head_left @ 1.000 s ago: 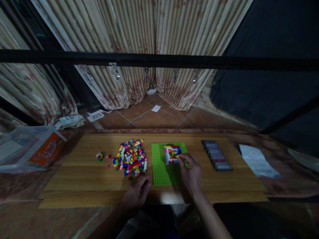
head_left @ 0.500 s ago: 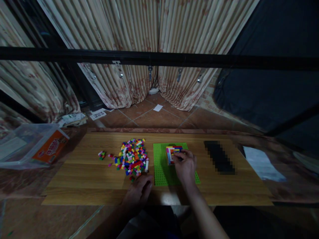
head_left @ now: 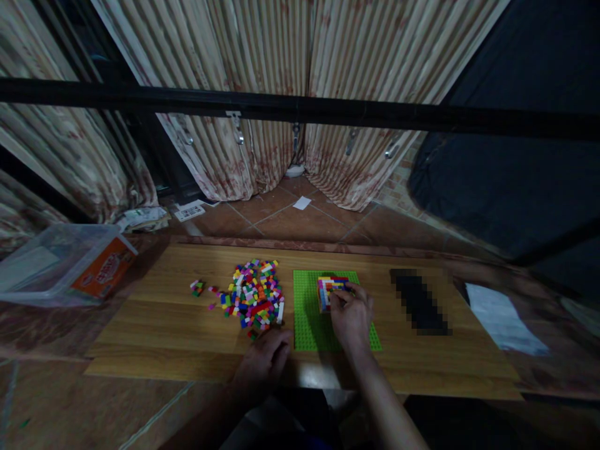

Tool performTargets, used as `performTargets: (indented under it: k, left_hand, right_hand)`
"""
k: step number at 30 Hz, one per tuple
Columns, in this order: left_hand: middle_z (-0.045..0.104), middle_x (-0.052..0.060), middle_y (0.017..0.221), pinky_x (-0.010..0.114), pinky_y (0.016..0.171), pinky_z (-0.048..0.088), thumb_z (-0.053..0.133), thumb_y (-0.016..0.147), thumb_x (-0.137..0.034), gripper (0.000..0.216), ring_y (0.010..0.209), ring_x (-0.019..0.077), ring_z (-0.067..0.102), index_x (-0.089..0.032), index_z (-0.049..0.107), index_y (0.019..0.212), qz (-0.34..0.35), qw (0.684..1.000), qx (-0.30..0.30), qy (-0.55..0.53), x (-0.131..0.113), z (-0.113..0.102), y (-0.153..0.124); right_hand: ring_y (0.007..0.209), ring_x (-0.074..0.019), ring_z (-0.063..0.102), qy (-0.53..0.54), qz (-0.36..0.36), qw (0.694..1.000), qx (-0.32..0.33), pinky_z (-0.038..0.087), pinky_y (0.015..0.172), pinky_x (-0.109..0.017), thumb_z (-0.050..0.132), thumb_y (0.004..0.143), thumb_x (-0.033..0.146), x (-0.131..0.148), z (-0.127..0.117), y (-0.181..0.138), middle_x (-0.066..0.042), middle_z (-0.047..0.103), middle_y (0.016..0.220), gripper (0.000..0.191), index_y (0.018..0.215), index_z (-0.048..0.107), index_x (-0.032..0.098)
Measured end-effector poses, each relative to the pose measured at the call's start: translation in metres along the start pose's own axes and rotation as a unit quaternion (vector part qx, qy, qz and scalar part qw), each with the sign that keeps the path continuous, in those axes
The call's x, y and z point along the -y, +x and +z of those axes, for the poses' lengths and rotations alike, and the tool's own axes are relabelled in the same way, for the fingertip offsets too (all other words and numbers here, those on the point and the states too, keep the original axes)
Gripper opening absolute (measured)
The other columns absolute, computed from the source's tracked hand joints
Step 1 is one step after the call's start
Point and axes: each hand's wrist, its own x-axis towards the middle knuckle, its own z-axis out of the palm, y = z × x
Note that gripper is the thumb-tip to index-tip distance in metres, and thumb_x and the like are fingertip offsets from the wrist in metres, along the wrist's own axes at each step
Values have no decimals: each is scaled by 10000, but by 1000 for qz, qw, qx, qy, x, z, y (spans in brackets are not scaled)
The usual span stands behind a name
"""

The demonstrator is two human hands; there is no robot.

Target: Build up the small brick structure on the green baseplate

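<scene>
A small block-like build of colourful toy bricks [head_left: 323, 295] rises from the green baseplate [head_left: 308, 328], with white, yellow, blue and red bricks along its walls. Over its right side is my right hand [head_left: 352, 317], thumb and fingertips pinched together at the top of the build. Whatever lies between those fingertips is too small to make out. My left hand [head_left: 264, 357] rests by the table's front edge, left of the baseplate, its fingers curled inward and their undersides hidden. Just beyond it spreads a pile of loose toy bricks [head_left: 257, 294].
A small brick cluster [head_left: 197, 288] lies left of the pile on the wooden table [head_left: 154, 319]. A blurred-out dark object [head_left: 419, 301] is at the right. Beyond the table are a clear plastic box [head_left: 65, 265], a white sheet [head_left: 504, 315] and a dark horizontal bar [head_left: 300, 106].
The whole view has shifted slightly, so things appear a little further right. My right hand stays pinched at the brick build, and my left hand keeps its place by the pile.
</scene>
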Motion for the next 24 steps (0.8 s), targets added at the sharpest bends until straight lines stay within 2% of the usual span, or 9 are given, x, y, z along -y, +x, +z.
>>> performTargets:
  k: [15, 24]
  left_hand:
    - [672, 35, 928, 270, 814, 507, 437, 936, -218, 187, 887, 157, 626, -213, 590, 1045, 16, 1000, 15, -8, 2, 0, 1]
    - [653, 30, 919, 272, 800, 481, 430, 946, -209, 160, 885, 157, 605, -211, 582, 992, 5, 999, 27, -25, 2, 1, 2]
  right_hand:
    - [1023, -269, 548, 12, 29, 999, 29, 402, 913, -433, 572, 779, 257, 0, -2, 7, -130, 647, 1065, 200, 729, 754, 190]
    - [1049, -264, 533, -9, 38, 998, 50, 386, 919, -412, 533, 840, 337, 1, 0, 8, -140, 636, 1073, 287, 758, 754, 173]
